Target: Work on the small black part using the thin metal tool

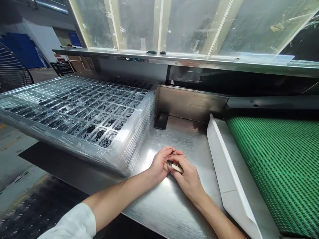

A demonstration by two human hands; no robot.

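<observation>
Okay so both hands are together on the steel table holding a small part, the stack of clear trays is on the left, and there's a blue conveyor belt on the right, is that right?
Not quite: the conveyor belt is green, not blue, as the head view shows. The rest holds: the left hand and right hand meet over a small part on the steel table, clear trays left.

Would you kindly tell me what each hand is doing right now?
Left hand: curled around a small dark part.
Right hand: gripping a pale tool.

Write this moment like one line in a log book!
left hand: on small dark part | right hand: holds pale tool to it | over steel table | part trays left | green belt right
</observation>
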